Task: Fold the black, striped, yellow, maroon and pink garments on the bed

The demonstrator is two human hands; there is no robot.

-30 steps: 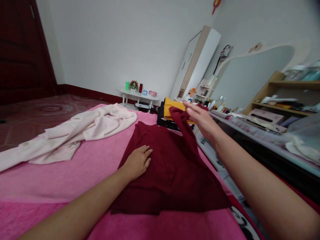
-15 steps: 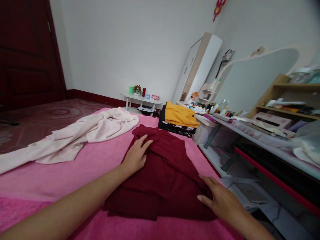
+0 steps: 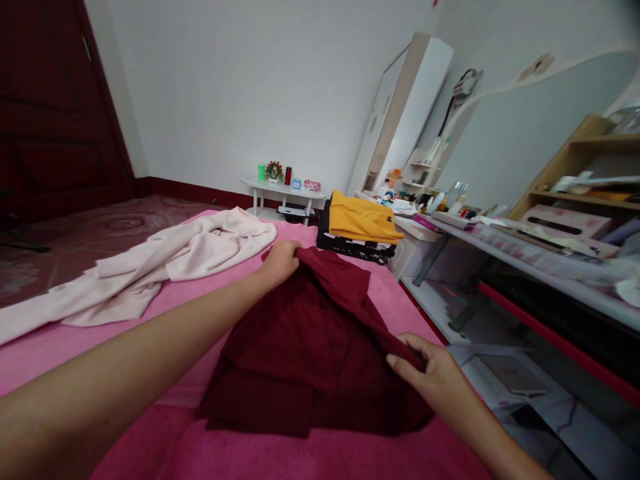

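Note:
A dark red garment point(image 3: 295, 347), partly folded, lies in front of me on a pink bed cover point(image 3: 195, 357). My left hand point(image 3: 281, 262) is closed on its far edge, near the upper left corner, and lifts the cloth a little. At the right edge, my right hand point(image 3: 425, 363) pinches a fold of the same garment between thumb and fingers. Between the two hands the raised edge runs as a taut diagonal ridge. The garment's exact kind cannot be made out.
A crumpled pale pink garment point(image 3: 200, 250) lies to the left. Beyond the red cloth is a stack of folded clothes with a yellow one point(image 3: 363, 219) on top. A cluttered dressing table point(image 3: 480, 247) stands at the right, a small white table point(image 3: 285, 190) at the back.
My left hand has gone from lying spread on the red garment to gripping its far edge. My right hand has taken hold of the right edge, and the cloth between them has risen.

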